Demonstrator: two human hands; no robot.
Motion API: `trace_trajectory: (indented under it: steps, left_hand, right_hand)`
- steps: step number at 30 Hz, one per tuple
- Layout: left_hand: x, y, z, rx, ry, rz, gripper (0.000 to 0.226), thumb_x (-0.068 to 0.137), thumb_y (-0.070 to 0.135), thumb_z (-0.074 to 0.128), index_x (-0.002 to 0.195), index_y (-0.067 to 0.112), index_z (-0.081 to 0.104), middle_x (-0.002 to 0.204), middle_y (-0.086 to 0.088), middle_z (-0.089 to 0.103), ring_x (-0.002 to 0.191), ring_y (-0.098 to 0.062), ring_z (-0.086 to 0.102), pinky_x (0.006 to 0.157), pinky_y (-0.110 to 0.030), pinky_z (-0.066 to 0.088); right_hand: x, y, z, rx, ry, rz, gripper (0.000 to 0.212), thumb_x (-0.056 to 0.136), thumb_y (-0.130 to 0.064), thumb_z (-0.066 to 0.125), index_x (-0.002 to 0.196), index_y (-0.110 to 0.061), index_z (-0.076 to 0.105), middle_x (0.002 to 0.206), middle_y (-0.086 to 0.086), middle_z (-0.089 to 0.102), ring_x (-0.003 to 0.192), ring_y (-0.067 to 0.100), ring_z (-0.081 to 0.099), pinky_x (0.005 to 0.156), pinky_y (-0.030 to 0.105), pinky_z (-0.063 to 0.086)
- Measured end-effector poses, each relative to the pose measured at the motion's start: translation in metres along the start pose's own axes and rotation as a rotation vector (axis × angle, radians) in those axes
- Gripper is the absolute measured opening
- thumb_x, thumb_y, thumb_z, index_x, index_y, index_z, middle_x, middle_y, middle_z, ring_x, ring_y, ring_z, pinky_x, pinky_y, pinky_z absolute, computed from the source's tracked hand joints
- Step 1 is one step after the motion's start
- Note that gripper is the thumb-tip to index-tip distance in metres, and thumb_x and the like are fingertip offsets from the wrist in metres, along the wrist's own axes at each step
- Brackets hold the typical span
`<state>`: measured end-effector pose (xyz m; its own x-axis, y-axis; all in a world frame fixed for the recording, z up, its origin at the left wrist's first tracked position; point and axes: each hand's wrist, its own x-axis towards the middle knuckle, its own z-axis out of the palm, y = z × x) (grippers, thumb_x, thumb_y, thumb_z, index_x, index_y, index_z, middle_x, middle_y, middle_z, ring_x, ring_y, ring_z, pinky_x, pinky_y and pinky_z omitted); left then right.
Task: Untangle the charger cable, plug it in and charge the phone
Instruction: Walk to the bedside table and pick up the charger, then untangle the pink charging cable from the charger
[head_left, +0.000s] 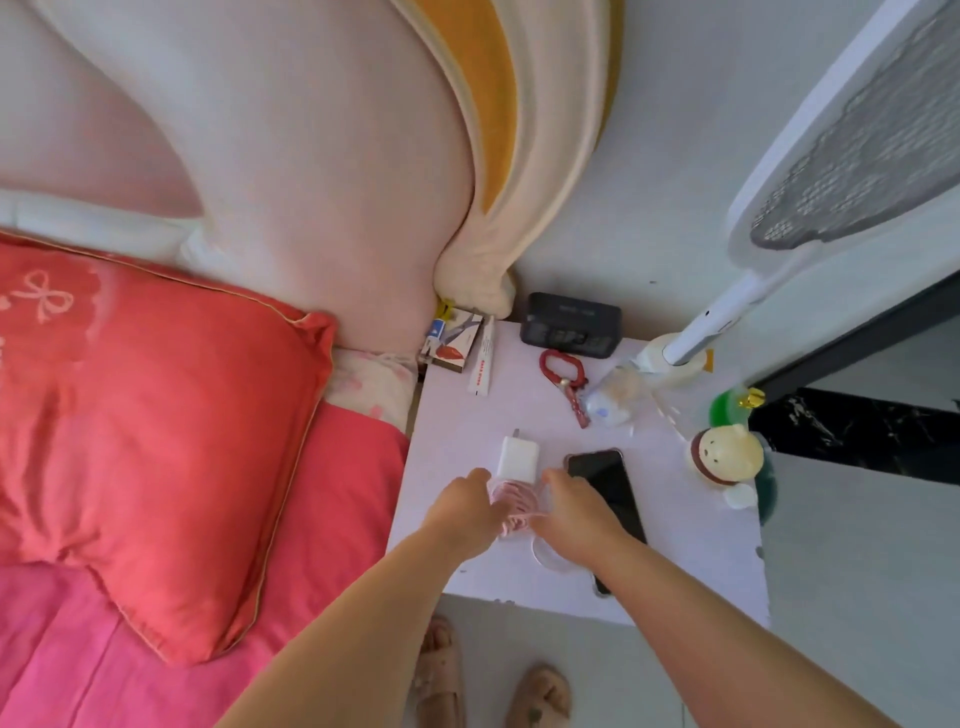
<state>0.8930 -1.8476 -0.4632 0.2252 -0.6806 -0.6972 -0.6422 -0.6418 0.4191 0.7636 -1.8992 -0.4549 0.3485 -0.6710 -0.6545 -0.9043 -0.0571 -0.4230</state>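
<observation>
Big picture first: you're barely off the starting line here. The bed (130, 597) with its red pillow (156, 441) fills everything from 7 to 10 o'clock. The white bench (675, 545) sits right beside it, out toward 4 o'clock, and that's where all the action is.

On the bench the phone (602, 478) lies flat with a dark screen. Nothing's plugged into it as far as I can see, though your right forearm covers its lower part. Just at its 9 o'clock is the white charger brick (517, 457), lying flat with its prongs pointing to 12, so it's not in any socket. Can't spot a socket anywhere in the shot, btw.

Your hands come in from 6 o'clock. The left hand (465, 506) and right hand (576, 506) sit on the pink cable (511, 501) from 9 and 3, each gripping a side of the bundle. The fingertips are mostly hidden, so I can't tell which loops you're actually pinching. The cable itself is one tight wad right at the brick's 6 o'clock, touching it.

My read: you're at the very start of untangling and nothing's ticked off yet. You've got to work the loops free, find a socket, plug the brick in, then run the other end over to the phone.
</observation>
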Motion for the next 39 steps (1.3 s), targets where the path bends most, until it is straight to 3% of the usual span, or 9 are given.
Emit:
trace_trajectory:
  steps: [9, 15, 17, 19, 23, 27, 29, 34, 39]
  left_hand:
    - [0.037, -0.001, 0.025, -0.497, 0.011, -0.186, 0.053, 0.090, 0.034, 0.052, 0.135, 0.011, 0.037, 0.124, -0.012, 0.056, 0.096, -0.022, 0.055, 0.080, -0.028, 0.043]
    - [0.041, -0.001, 0.026, -0.749, -0.023, -0.237, 0.047, 0.086, 0.039, 0.058, 0.120, 0.006, 0.054, 0.109, -0.013, 0.065, 0.095, -0.026, 0.064, 0.084, -0.035, 0.052]
    - [0.036, 0.001, 0.022, -0.889, -0.025, -0.250, 0.049, 0.082, 0.038, 0.064, 0.119, 0.007, 0.053, 0.105, -0.014, 0.067, 0.089, -0.027, 0.067, 0.081, -0.039, 0.055]
    - [0.029, 0.005, 0.014, -0.953, -0.013, -0.235, 0.050, 0.079, 0.037, 0.068, 0.119, 0.013, 0.050, 0.101, -0.012, 0.067, 0.082, -0.024, 0.068, 0.068, -0.035, 0.057]
    - [0.003, 0.022, -0.011, -1.090, -0.010, -0.163, 0.047, 0.082, 0.035, 0.065, 0.122, 0.019, 0.047, 0.097, -0.009, 0.067, 0.072, -0.018, 0.068, 0.049, -0.024, 0.049]
    - [-0.036, 0.047, -0.056, -1.212, -0.038, -0.029, 0.042, 0.083, 0.032, 0.064, 0.120, 0.018, 0.048, 0.092, -0.011, 0.071, 0.073, -0.022, 0.069, 0.063, -0.034, 0.054]
    - [-0.060, 0.063, -0.084, -1.212, -0.024, 0.065, 0.038, 0.084, 0.030, 0.063, 0.118, 0.016, 0.050, 0.092, -0.012, 0.071, 0.074, -0.023, 0.070, 0.060, -0.033, 0.054]
    - [-0.125, 0.109, -0.160, -1.247, 0.088, 0.270, 0.025, 0.090, 0.024, 0.054, 0.109, 0.007, 0.054, 0.079, -0.010, 0.068, 0.057, -0.017, 0.065, 0.044, -0.028, 0.048]
    - [-0.190, 0.146, -0.217, -1.428, 0.027, 0.455, 0.025, 0.090, 0.018, 0.052, 0.108, 0.002, 0.055, 0.069, -0.009, 0.069, 0.057, -0.018, 0.065, 0.047, -0.026, 0.050]
  right_hand:
    - [0.031, 0.017, 0.035, 0.201, -0.023, -0.072, 0.047, 0.085, -0.017, 0.060, 0.127, -0.019, 0.041, 0.118, 0.002, 0.058, 0.103, 0.016, 0.058, 0.088, 0.027, 0.049]
    - [0.025, 0.021, 0.033, 0.261, 0.012, -0.175, 0.037, 0.091, -0.007, 0.050, 0.125, -0.020, 0.047, 0.108, -0.017, 0.056, 0.098, 0.001, 0.056, 0.073, 0.004, 0.043]
    - [0.021, 0.019, 0.029, 0.175, 0.092, -0.211, 0.020, 0.096, -0.015, 0.045, 0.105, -0.028, 0.057, 0.085, -0.020, 0.063, 0.082, 0.001, 0.062, 0.060, 0.003, 0.044]
    - [0.012, 0.010, 0.021, 0.256, 0.074, -0.202, 0.021, 0.094, -0.019, 0.049, 0.113, -0.027, 0.053, 0.092, -0.016, 0.060, 0.086, 0.005, 0.059, 0.065, 0.008, 0.045]
    - [-0.011, -0.015, -0.008, 0.357, 0.156, -0.247, 0.050, 0.088, -0.017, 0.057, 0.132, -0.030, 0.039, 0.113, -0.008, 0.056, 0.102, 0.008, 0.057, 0.074, 0.010, 0.044]
    - [-0.048, -0.046, -0.054, 0.336, 0.245, -0.355, 0.062, 0.087, -0.015, 0.059, 0.141, -0.028, 0.032, 0.134, -0.007, 0.049, 0.119, 0.005, 0.046, 0.087, 0.003, 0.033]
    - [-0.071, -0.064, -0.081, 0.353, 0.320, -0.420, 0.063, 0.086, -0.017, 0.062, 0.140, -0.028, 0.033, 0.135, -0.011, 0.048, 0.118, -0.001, 0.042, 0.084, -0.002, 0.031]
    - [-0.134, -0.109, -0.157, 0.435, 0.443, -0.584, 0.061, 0.082, -0.010, 0.064, 0.132, -0.035, 0.040, 0.129, -0.008, 0.053, 0.119, 0.005, 0.049, 0.095, 0.027, 0.047]
    - [-0.189, -0.139, -0.216, 0.408, 0.606, -0.680, 0.057, 0.080, -0.011, 0.067, 0.127, -0.034, 0.043, 0.120, -0.009, 0.056, 0.111, 0.001, 0.052, 0.095, 0.018, 0.043]
